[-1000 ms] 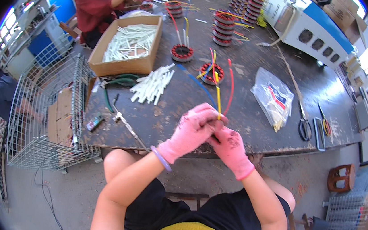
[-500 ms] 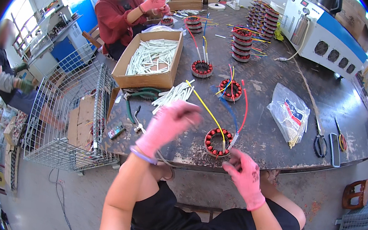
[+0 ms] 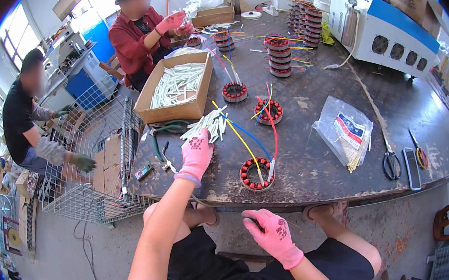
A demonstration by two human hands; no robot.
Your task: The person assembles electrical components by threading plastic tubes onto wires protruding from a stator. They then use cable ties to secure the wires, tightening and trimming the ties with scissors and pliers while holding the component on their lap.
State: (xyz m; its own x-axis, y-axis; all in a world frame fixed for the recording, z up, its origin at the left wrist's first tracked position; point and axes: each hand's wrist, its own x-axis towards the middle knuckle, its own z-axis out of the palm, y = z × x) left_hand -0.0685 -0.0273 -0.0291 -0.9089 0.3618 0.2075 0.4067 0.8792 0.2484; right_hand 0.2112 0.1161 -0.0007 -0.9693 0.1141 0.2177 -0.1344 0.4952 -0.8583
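Note:
My left hand [image 3: 197, 153], in a pink glove, reaches to the near edge of a loose pile of thin white sleeves [image 3: 205, 121]. Its fingers are bent together at the pile, and what lies between them is hidden. Low in front of the table edge, my right hand [image 3: 272, 233], gloved in pink too, has its fingers curled closed; I cannot make out what they hold. Between the hands and farther in, a motor stator [image 3: 244, 178] with red coils lies flat on the table. Yellow, blue and red wires rise from it, with white sleeves at their lower ends.
A cardboard box [image 3: 204, 86] of white sleeves stands beyond the pile, near green-handled pliers [image 3: 159, 147]. More stators [image 3: 269, 112] and stator stacks [image 3: 280, 58] sit farther back. At right lie a plastic bag [image 3: 340, 130], scissors [image 3: 391, 166] and a phone [image 3: 412, 169]. Two people work at left beside a wire cage [image 3: 78, 201].
My left hand has come down onto the sleeve pile. My right hand has left the near stator and dropped back below the table edge. The person at far left leans over the cage.

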